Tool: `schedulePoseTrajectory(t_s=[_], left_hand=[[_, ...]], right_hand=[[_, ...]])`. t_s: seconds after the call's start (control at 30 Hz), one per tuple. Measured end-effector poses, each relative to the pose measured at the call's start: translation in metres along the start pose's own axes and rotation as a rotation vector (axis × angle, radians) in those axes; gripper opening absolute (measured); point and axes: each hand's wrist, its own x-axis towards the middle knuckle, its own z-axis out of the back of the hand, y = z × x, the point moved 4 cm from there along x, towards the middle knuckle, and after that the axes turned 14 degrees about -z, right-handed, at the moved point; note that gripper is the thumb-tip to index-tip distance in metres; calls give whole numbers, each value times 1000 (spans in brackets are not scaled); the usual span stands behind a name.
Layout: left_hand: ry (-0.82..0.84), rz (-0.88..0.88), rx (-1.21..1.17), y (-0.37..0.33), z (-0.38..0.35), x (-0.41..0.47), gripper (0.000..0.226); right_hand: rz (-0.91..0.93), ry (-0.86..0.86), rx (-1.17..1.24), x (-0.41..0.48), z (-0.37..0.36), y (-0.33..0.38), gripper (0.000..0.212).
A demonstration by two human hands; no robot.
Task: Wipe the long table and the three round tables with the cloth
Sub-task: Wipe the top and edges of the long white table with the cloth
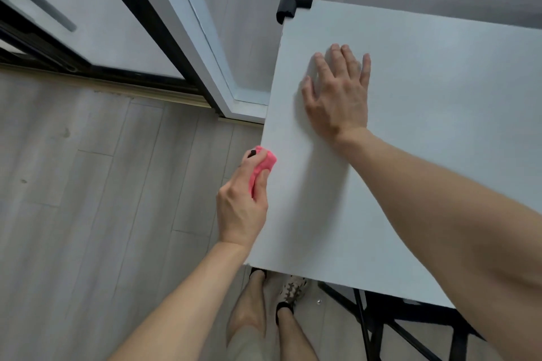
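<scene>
The long white table (pixel 425 132) fills the right half of the view, its left end toward me. My left hand (pixel 242 208) grips a bunched pink cloth (pixel 262 168) against the table's left edge, about halfway along that edge. My right hand (pixel 337 91) lies flat on the tabletop with its fingers spread, a little in from the same edge. No round table is in view.
A black corner guard (pixel 294 4) caps the table's far left corner. A glass door with a black frame (pixel 140 9) stands at the left, over grey wood flooring (pixel 88 184). Black table legs (pixel 381 328) and my feet show below the near edge.
</scene>
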Motion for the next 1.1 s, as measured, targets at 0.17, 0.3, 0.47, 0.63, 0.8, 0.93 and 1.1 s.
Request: schedulePoseTrajectory(t_s=[0.17, 0.3, 0.47, 0.63, 0.8, 0.93, 1.1], left_hand=[[-4, -22, -3, -3, 4, -3, 30], [-8, 26, -16, -7, 6, -1, 29], [-28, 15, -91, -12, -4, 41, 25], [-43, 50, -34, -10, -29, 132, 26], [54, -18, -126, -4, 9, 14, 31], [74, -18, -141, -5, 18, -12, 31], [-2, 0, -150, -10, -15, 117, 22]], right_hand=[[-8, -24, -68, -40, 24, 17, 53], [27, -8, 108, -141, 17, 7, 48], [33, 12, 55, -157, -1, -1, 66], [46, -12, 60, -158, -2, -4, 66], [30, -35, 62, -159, -4, -4, 64], [18, -17, 72, -159, -3, -3, 65], [15, -28, 81, -158, -2, -2, 65]])
